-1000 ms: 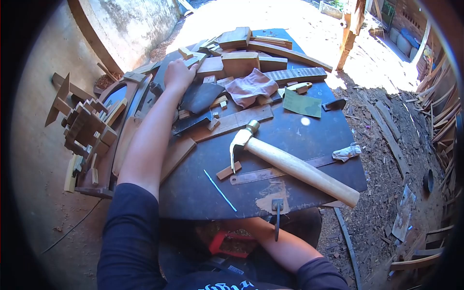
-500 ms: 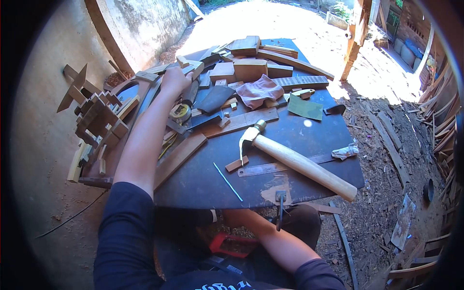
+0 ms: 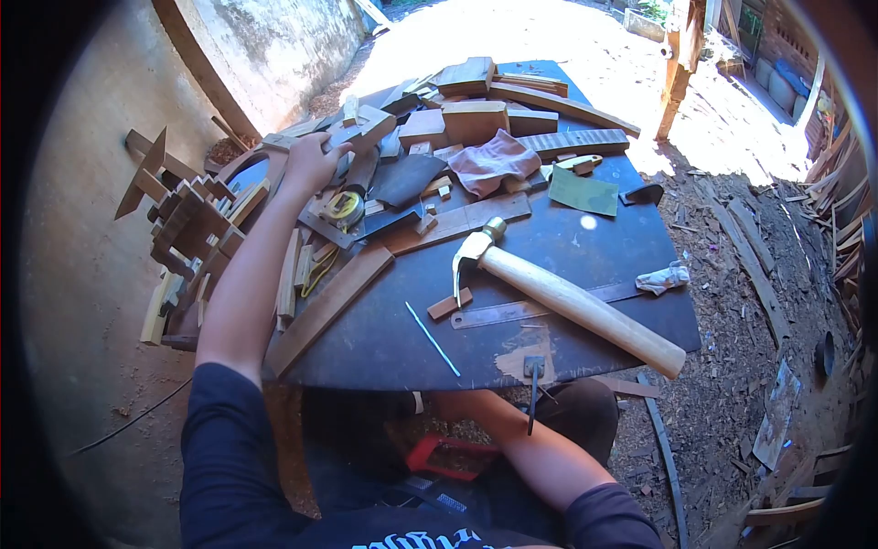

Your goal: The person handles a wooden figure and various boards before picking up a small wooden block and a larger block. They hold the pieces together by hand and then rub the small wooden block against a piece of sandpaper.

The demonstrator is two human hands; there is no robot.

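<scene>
My left hand (image 3: 314,165) reaches to the table's far left, its fingers curled at the near end of a pale wooden block (image 3: 366,129) on the pile. Just nearer to me lie a yellow tape measure (image 3: 344,209) and a dark metal blade-like sheet (image 3: 402,181). My right forearm (image 3: 535,448) crosses low over my lap. The right hand is mostly hidden beneath the table edge, so its fingers do not show. A claw hammer (image 3: 576,306) lies across a steel ruler (image 3: 498,316), its claw by a small brown wood piece (image 3: 450,303).
A pink cloth (image 3: 494,165) and green sandpaper (image 3: 583,196) lie among the wood. A thin light-blue stick (image 3: 433,339) rests near the front. A clamp (image 3: 533,384) grips the front edge. Stacked wooden parts (image 3: 192,224) stand left; a red-framed object (image 3: 453,456) sits below the table.
My left hand has drawn back slightly and to the left. The left forearm has shifted left, uncovering narrow wood strips beside the long brown board. The view has tilted a little; the hammer still lies there.
</scene>
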